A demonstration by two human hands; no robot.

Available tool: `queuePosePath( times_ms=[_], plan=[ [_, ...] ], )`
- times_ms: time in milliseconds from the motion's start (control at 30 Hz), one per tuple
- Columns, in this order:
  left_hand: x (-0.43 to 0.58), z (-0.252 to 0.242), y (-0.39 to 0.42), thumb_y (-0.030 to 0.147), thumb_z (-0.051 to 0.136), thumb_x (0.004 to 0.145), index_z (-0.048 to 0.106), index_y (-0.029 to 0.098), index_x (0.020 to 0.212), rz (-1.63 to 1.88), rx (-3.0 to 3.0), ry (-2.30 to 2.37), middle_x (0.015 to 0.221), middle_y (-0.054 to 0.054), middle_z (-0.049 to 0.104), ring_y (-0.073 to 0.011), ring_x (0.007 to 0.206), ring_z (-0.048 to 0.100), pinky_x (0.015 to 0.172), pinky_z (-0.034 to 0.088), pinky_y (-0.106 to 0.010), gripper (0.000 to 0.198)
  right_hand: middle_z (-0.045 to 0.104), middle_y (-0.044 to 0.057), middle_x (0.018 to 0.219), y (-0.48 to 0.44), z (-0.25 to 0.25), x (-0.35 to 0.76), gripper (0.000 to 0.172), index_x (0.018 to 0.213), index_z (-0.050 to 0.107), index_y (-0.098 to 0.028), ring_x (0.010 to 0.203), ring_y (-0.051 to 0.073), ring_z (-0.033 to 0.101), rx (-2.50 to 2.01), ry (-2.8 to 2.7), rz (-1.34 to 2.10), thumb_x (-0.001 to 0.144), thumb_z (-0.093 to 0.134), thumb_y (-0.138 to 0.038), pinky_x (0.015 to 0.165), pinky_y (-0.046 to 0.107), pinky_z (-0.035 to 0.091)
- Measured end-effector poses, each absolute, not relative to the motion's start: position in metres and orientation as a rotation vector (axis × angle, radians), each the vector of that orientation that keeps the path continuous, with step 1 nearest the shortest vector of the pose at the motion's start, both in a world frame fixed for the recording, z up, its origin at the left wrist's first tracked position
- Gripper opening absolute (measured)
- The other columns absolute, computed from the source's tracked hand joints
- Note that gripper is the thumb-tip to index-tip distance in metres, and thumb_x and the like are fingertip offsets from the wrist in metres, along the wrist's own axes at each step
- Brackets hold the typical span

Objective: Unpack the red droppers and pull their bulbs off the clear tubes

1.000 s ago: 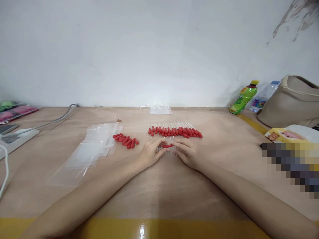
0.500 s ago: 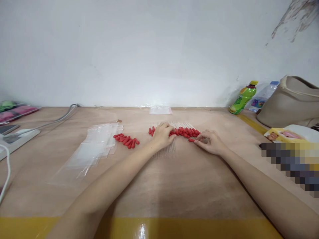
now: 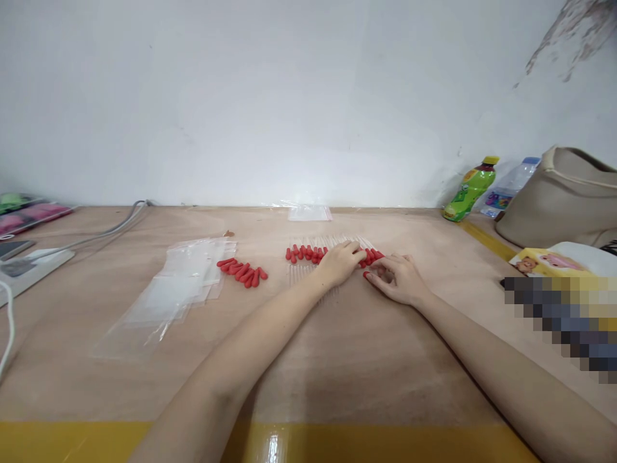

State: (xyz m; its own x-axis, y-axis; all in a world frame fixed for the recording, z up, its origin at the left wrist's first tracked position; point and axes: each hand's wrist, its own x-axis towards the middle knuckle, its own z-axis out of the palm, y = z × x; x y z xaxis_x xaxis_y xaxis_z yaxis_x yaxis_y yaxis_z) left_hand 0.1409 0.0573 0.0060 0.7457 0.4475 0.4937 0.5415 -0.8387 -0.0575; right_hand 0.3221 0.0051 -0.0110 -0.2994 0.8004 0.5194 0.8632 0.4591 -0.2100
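Observation:
A row of small red drop-shaped bulbs (image 3: 306, 253) with thin clear tubes (image 3: 301, 275) spreads across the middle of the table. Over the row's right part lies my left hand (image 3: 340, 265), its fingers bent down among the red ends; what sits under the fingertips is hidden. My right hand (image 3: 400, 280) is at the row's right end, with a single red bulb (image 3: 366, 275) showing at its thumb tip, pinched by the fingers. Apart to the left is a smaller group of red bulbs (image 3: 243, 271), touching the edge of some clear plastic bags (image 3: 178, 283).
Another clear bag (image 3: 310, 213) lies by the wall. At right stand a green drink bottle (image 3: 470, 190), a water bottle (image 3: 511, 186) and a beige bag (image 3: 559, 193). A power strip (image 3: 41, 267) with cables and a pink-and-green pack (image 3: 33, 215) are at left. Yellow tape (image 3: 299, 444) runs along the front edge.
My left hand has slid right along the row, uncovering red bulbs on the left. My right hand has shifted slightly left, and the bulb at its fingertips is now mostly covered.

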Motion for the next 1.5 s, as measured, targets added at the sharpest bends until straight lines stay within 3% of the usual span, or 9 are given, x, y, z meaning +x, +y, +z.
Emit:
queuePosePath(
  times_ms=[133, 400, 633, 833, 1000, 1167, 1233, 1367, 1500],
  plan=[
    [0.139, 0.004, 0.055, 0.024, 0.051, 0.084, 0.051, 0.015, 0.087, -0.854, -2.782, -0.894, 0.088, -0.004, 0.053, -0.0145, 0.078, 0.053, 0.067, 0.044, -0.025, 0.009, 0.064, 0.003, 0.074, 0.006, -0.013, 0.322, 0.023, 0.084, 0.063, -0.020, 0.072, 0.018, 0.056, -1.369, -2.180, -0.160, 0.075, 0.054, -0.039, 0.071, 0.031, 0.029],
    [0.107, 0.009, 0.009, 0.020, 0.052, 0.081, 0.050, 0.016, 0.081, -1.581, -2.742, -0.894, 0.078, -0.002, 0.055, -0.0124, 0.073, 0.053, 0.068, 0.046, -0.025, 0.004, 0.064, 0.003, 0.076, 0.005, -0.012, 0.322, 0.024, 0.085, 0.063, -0.021, 0.074, 0.018, 0.056, -1.378, -2.176, -0.166, 0.074, 0.055, -0.041, 0.072, 0.031, 0.028],
    [0.030, -0.001, -0.035, 0.016, 0.058, 0.073, 0.053, 0.016, 0.080, -1.799, -2.692, -1.274, 0.076, -0.002, 0.057, -0.0107, 0.069, 0.057, 0.064, 0.050, -0.023, 0.009, 0.064, 0.004, 0.085, 0.004, -0.013, 0.316, 0.025, 0.085, 0.061, -0.020, 0.080, 0.019, 0.056, -1.293, -2.120, -0.190, 0.074, 0.057, -0.042, 0.077, 0.034, 0.030],
    [0.007, -0.011, -0.026, 0.016, 0.061, 0.070, 0.048, 0.016, 0.075, -2.051, -2.856, -1.445, 0.076, -0.002, 0.056, -0.0113, 0.070, 0.059, 0.064, 0.051, -0.024, 0.014, 0.061, 0.009, 0.098, -0.006, -0.008, 0.293, 0.034, 0.100, 0.057, -0.018, 0.090, 0.022, 0.053, -1.107, -2.050, -0.292, 0.075, 0.058, -0.040, 0.079, 0.035, 0.033],
    [0.014, -0.008, -0.029, 0.016, 0.059, 0.072, 0.046, 0.016, 0.069, -1.947, -3.024, -1.300, 0.075, -0.001, 0.055, -0.0099, 0.069, 0.057, 0.065, 0.050, -0.024, 0.013, 0.061, 0.008, 0.101, -0.021, -0.006, 0.254, 0.039, 0.111, 0.054, -0.019, 0.092, 0.020, 0.051, -0.920, -2.184, -0.332, 0.079, 0.057, -0.039, 0.084, 0.038, 0.030],
    [0.013, -0.006, -0.031, 0.018, 0.057, 0.076, 0.053, 0.015, 0.080, -1.723, -2.985, -1.212, 0.078, -0.002, 0.058, -0.0119, 0.073, 0.058, 0.067, 0.052, -0.026, 0.006, 0.062, 0.001, 0.073, -0.027, -0.012, 0.232, 0.016, 0.094, 0.062, -0.021, 0.078, 0.015, 0.050, -0.819, -2.236, -0.370, 0.085, 0.050, -0.026, 0.085, 0.036, 0.028],
    [0.013, -0.004, -0.031, 0.020, 0.058, 0.077, 0.057, 0.016, 0.093, -1.518, -2.906, -1.113, 0.088, -0.006, 0.061, -0.0147, 0.081, 0.060, 0.074, 0.051, -0.029, 0.017, 0.059, 0.000, 0.066, -0.028, -0.014, 0.230, 0.016, 0.087, 0.062, -0.020, 0.072, 0.014, 0.048, -0.831, -2.233, -0.376, 0.086, 0.047, -0.023, 0.082, 0.035, 0.028],
    [0.018, -0.003, -0.028, 0.026, 0.063, 0.076, 0.059, 0.018, 0.104, -1.230, -2.765, -0.766, 0.107, -0.010, 0.060, -0.0219, 0.103, 0.056, 0.085, 0.048, -0.036, 0.029, 0.058, 0.001, 0.066, -0.032, -0.015, 0.226, 0.017, 0.081, 0.061, -0.018, 0.069, 0.013, 0.046, -0.840, -2.249, -0.329, 0.087, 0.045, -0.023, 0.079, 0.033, 0.028],
    [0.019, -0.006, -0.025, 0.020, 0.059, 0.080, 0.060, 0.018, 0.099, -1.098, -2.620, -0.572, 0.098, -0.006, 0.067, -0.0210, 0.103, 0.057, 0.083, 0.048, -0.035, 0.020, 0.059, 0.001, 0.069, -0.035, -0.013, 0.222, 0.018, 0.078, 0.058, -0.016, 0.070, 0.013, 0.046, -0.802, -2.283, -0.261, 0.086, 0.045, -0.024, 0.080, 0.033, 0.028]
  ],
)
